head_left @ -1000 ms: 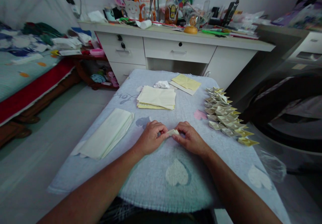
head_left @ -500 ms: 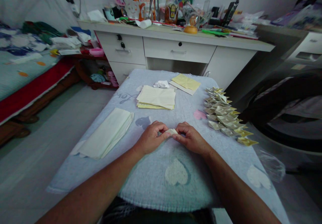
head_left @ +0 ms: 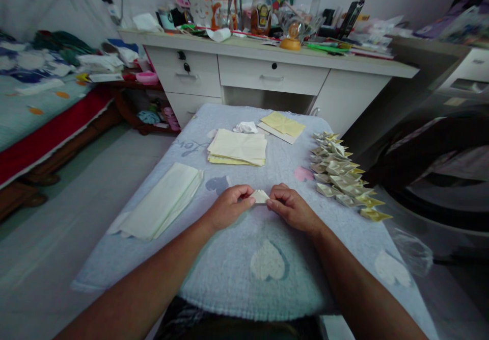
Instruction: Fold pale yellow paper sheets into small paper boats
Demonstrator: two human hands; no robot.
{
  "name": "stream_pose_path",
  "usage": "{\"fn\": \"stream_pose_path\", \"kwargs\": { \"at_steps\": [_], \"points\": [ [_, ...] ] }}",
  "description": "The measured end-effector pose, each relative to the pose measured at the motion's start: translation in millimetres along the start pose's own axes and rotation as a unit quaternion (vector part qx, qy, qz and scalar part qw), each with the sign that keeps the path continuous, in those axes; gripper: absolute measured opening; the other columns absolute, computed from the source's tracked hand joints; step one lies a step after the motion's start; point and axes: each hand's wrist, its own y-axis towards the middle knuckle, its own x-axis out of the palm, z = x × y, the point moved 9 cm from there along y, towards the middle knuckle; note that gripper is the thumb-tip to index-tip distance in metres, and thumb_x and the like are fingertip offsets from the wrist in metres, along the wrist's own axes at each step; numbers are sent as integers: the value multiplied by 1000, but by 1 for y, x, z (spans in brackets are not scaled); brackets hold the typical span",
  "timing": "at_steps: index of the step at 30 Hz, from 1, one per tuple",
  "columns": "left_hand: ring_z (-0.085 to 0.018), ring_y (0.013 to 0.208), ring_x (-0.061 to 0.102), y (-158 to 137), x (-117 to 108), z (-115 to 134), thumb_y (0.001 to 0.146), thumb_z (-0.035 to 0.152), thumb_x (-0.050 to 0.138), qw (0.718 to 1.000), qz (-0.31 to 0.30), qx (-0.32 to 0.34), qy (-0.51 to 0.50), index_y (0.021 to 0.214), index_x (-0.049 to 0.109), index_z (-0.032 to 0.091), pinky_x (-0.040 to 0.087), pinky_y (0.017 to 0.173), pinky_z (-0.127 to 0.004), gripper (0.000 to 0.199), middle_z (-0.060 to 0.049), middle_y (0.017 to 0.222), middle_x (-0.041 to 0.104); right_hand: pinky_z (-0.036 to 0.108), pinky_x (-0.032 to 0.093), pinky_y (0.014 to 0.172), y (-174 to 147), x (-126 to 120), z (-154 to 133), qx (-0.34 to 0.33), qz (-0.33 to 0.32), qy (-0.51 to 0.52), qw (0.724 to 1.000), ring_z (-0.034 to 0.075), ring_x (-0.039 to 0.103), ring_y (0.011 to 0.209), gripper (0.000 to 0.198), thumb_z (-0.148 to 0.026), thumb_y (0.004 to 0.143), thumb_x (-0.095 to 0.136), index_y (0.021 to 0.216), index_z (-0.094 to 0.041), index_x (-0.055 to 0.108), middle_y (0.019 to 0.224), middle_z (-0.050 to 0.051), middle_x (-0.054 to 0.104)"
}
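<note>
A small piece of folded cream paper is held up between my two hands, just above the cloth. My left hand pinches its left corner between thumb and fingers. At the opposite corner, my right hand grips it the same way. Beyond the hands lies a stack of cream and yellow paper sheets. Off to the right stand several rows of folded paper boats, pale with yellow tips. A long folded bundle of pale paper rests to the left.
A blue patterned cloth covers the table. Near its far edge are a crumpled white tissue and a yellow sheet over a white one. Behind is a cluttered white desk; a washing machine stands right, a bed left.
Both hands have drawn slightly apart, so more of the folded paper shows between them. The other things on the table have not moved.
</note>
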Motion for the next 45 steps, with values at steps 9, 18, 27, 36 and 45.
{"fn": "stream_pose_path", "kwargs": {
  "at_steps": [9,18,27,36,45],
  "points": [
    [-11,66,49,-1,-1,-2,76,24,60,1000,18,5,12,82,67,15,38,62,-22,13,2,72,60,31,33,73,4,8,-7,-6,32,-77,996,17,46,75,22,-36,86,60,73,-19,57,71,0,53],
    [-11,63,48,0,-1,-4,76,25,62,1000,15,-9,9,84,69,14,36,60,-22,16,3,68,57,31,35,76,3,12,-2,14,-26,-5,1000,17,47,77,29,-41,92,51,74,-19,59,72,1,54],
    [-13,78,54,-3,-8,3,78,19,61,996,72,41,30,114,52,19,43,75,-26,37,2,82,54,29,35,70,0,-3,13,61,43,25,997,16,46,72,33,-42,85,58,61,-19,52,64,-1,50],
    [-14,81,53,-10,2,31,79,14,61,973,76,142,167,94,58,20,45,72,-26,17,-2,91,54,28,36,66,0,-4,14,71,58,56,994,15,46,69,35,-45,82,58,61,-18,52,64,-1,49],
    [-12,73,56,-4,-2,16,77,25,68,991,94,81,53,88,59,17,48,69,-24,16,-1,82,58,29,36,71,0,-4,5,43,105,30,993,16,48,77,29,-43,78,68,69,-18,55,70,0,51]
  ]
}}
